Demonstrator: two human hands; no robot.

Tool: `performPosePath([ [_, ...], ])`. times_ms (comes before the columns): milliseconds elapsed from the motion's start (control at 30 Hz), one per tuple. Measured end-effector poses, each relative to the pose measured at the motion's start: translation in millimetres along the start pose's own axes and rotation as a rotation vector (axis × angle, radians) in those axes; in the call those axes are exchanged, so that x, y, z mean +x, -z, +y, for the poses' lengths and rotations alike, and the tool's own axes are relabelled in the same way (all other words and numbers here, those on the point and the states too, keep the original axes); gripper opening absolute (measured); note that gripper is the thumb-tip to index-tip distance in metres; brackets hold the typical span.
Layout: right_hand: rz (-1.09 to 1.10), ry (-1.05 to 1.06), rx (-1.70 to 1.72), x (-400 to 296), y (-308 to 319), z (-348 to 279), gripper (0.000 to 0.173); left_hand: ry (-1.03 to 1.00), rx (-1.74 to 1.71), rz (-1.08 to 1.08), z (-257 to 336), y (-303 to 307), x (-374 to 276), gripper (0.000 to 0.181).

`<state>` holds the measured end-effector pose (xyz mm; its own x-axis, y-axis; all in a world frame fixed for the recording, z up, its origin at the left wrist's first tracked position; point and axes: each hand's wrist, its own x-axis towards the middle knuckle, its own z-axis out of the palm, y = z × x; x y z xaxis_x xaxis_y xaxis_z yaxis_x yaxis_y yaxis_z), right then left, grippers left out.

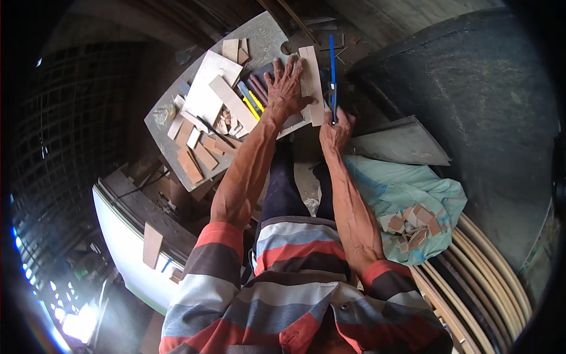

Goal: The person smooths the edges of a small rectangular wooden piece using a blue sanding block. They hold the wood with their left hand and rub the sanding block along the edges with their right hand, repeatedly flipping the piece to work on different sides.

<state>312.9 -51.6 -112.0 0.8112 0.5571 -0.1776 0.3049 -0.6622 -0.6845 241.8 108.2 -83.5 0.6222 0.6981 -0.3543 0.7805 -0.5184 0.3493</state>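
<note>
My left hand (285, 86) lies spread, palm down, over a dark flat piece (294, 120) at the worktable's right side. Its thumb rests across a pale wooden strip (311, 79) that runs along the table edge; whether the palm bears on the strip too is hidden. In my right hand (337, 128) is a hand-held hacksaw (333, 75) with a dark handle and a narrow blue blade pointing away from me. The blade stands beside the strip, seemingly apart from it. Yellow utility knives (251, 101) lie left of my left hand.
On the grey worktable (261, 33) are a white board (208, 84), several wood offcuts (204, 155), a long pale slat (232, 99) and a clear plastic bag (164, 113). A green sack (411, 186) with wood scraps (415, 223) lies at right. A dark panel (464, 97) leans beyond it.
</note>
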Motion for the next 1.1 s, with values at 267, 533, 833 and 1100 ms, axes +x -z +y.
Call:
performPosePath([
  [267,-0.086,0.117,0.045,-40,59,-55,0.056,-0.047,0.095,0.085,20,-1,-24,0.094],
  [533,-0.203,0.071,-0.156,-42,75,-85,0.062,-0.238,-0.062,0.075,11,-30,-56,0.084],
  [833,-0.249,0.128,-0.24,-45,76,-95,0.061,-0.22,-0.043,0.044,5,-30,-53,0.103],
  [1100,-0.213,0.257,-0.157,-38,79,-85,0.058,-0.223,-0.012,0.009,7,-20,-55,0.113],
])
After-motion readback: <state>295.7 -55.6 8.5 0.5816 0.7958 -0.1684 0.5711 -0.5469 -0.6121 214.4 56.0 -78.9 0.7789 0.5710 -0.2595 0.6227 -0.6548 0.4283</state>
